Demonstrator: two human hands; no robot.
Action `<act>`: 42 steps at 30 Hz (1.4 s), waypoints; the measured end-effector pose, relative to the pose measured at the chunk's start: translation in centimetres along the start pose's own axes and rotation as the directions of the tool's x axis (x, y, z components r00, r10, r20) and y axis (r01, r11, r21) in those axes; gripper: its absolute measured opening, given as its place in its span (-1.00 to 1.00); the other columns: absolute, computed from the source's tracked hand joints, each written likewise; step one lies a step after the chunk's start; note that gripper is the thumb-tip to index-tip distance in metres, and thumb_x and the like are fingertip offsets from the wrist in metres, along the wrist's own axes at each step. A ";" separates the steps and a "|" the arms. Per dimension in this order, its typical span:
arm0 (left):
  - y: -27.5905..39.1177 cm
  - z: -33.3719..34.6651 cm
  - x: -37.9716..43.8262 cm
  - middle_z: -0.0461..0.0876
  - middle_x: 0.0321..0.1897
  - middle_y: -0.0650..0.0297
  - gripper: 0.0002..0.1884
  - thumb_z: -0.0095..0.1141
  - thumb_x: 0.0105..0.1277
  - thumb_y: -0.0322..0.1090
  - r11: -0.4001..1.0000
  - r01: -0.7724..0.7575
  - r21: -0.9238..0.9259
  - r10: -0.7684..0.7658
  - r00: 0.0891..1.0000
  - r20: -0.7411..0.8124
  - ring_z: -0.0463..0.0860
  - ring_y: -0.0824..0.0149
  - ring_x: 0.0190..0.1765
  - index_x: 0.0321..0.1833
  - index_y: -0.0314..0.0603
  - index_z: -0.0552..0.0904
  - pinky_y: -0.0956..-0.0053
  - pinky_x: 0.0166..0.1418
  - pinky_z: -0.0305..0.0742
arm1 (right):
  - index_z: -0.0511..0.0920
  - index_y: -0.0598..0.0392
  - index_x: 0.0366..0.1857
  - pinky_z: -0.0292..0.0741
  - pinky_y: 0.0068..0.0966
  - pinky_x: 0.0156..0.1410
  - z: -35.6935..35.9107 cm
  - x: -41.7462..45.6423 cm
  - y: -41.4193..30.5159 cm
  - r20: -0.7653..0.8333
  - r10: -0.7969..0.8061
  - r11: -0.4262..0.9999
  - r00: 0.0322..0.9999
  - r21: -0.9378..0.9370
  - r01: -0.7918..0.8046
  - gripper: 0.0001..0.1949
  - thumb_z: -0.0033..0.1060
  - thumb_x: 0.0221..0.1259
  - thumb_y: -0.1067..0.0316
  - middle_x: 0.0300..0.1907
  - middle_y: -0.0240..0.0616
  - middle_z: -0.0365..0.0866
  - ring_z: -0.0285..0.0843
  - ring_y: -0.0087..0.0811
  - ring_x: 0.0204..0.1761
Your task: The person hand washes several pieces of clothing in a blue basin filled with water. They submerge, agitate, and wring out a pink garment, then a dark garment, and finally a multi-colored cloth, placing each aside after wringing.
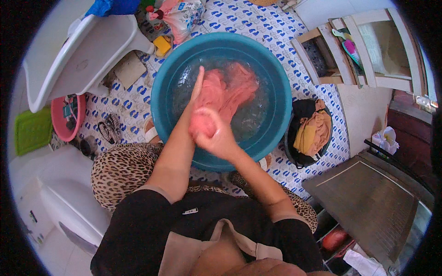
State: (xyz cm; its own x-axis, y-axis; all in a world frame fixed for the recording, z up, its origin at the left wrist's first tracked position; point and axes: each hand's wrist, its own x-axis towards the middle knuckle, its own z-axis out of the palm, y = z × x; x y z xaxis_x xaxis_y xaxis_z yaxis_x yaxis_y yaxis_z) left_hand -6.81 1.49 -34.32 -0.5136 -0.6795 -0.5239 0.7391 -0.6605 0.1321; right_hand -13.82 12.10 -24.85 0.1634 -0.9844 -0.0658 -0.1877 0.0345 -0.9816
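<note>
A large teal plastic basin holds water and a wet pink cloth, partly under the surface. My right hand is closed around a bunched end of the cloth at the near side of the basin, above my left forearm. My left hand reaches farther in, along the cloth's left edge. It is seen edge-on with one digit pointing away from me; its other fingers are hidden, so its grip cannot be told.
A dark tub of clothes stands close right of the basin. A yellow block and plastic bags lie beyond it. At left are a white plastic chair, a pink basin and shoes. A wooden rack holds brushes.
</note>
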 end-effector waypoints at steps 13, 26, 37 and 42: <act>-0.8 1.2 0.7 0.58 0.05 0.23 -0.51 -0.01 0.37 0.11 0.999 -0.025 0.048 0.021 0.995 0.093 0.56 0.24 0.10 0.11 -0.14 0.53 0.30 0.27 0.44 | 0.52 0.06 0.02 0.51 -0.11 0.07 -0.9 5.6 3.2 -0.292 -0.448 0.682 0.845 -0.723 0.112 -0.45 0.45 -0.11 0.08 0.02 -0.03 0.56 0.56 0.07 -0.03; 3.6 2.7 0.9 0.50 0.18 0.14 -0.42 0.20 0.25 0.02 0.812 -0.305 0.498 0.436 0.884 -0.171 0.49 0.26 0.20 0.22 -0.23 0.52 0.34 0.30 0.33 | 0.42 0.17 0.20 0.39 -0.24 0.30 -12.4 10.2 16.9 -0.520 0.403 0.903 0.753 0.092 -0.420 -0.37 0.29 0.06 0.04 0.14 0.08 0.52 0.47 0.04 0.18; 1.5 -10.9 4.4 -0.09 0.55 0.02 -0.02 0.21 0.16 0.20 0.624 -0.189 0.759 0.533 0.812 -0.236 -0.03 0.05 0.56 0.54 -0.12 0.07 0.20 0.54 -0.03 | 0.42 0.10 0.19 0.47 -0.34 0.18 -8.8 7.6 22.0 -0.164 0.517 0.789 0.840 -0.291 -0.542 -0.44 0.37 0.07 0.25 0.13 -0.07 0.54 0.53 -0.21 0.10; -0.8 -5.7 3.4 -0.04 0.54 0.12 -0.01 0.08 0.21 0.34 0.750 -0.113 0.652 0.417 0.846 -0.333 0.04 0.10 0.53 0.55 -0.06 0.00 0.17 0.52 0.02 | 0.56 0.08 -0.01 0.44 -0.55 0.14 -5.6 6.7 18.5 -0.277 0.374 0.904 0.885 0.323 -0.281 -0.71 0.13 0.15 0.49 -0.01 -0.34 0.56 0.48 -0.50 0.02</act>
State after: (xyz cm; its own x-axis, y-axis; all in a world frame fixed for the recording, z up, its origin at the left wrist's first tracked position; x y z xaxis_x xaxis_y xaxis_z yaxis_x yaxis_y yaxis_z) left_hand -6.68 1.56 -40.98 0.0190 -0.7437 -0.6683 0.3279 -0.6268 0.7068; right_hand -21.61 5.13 -42.48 -0.1944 -0.9060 -0.3759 0.0977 0.3634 -0.9265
